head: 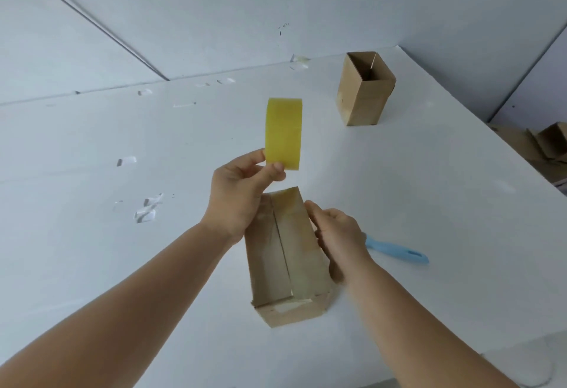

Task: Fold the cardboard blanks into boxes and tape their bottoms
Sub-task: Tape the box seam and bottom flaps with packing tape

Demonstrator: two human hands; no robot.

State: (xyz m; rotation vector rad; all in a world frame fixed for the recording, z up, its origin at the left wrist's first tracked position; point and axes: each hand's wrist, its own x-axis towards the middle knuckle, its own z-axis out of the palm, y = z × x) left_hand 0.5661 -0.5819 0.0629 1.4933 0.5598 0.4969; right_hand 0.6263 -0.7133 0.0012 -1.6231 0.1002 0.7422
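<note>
Both forearms reach in from the bottom edge toward a cardboard box lying on the white table, its taped flap seam facing up. Its long axis runs away from the camera, tilted slightly left at the far end. At the box's right side, the right hand has its fingers curled against the wall, thumb near the far corner. Just over the box's far left corner, the left hand pinches the lower end of a yellow tape roll between thumb and fingers; the roll stands on edge above the hand. Beside the right hand lies a blue-handled tool, partly hidden. Farther off to the right, a second box stands upright, its open top showing only a dark interior.
</note>
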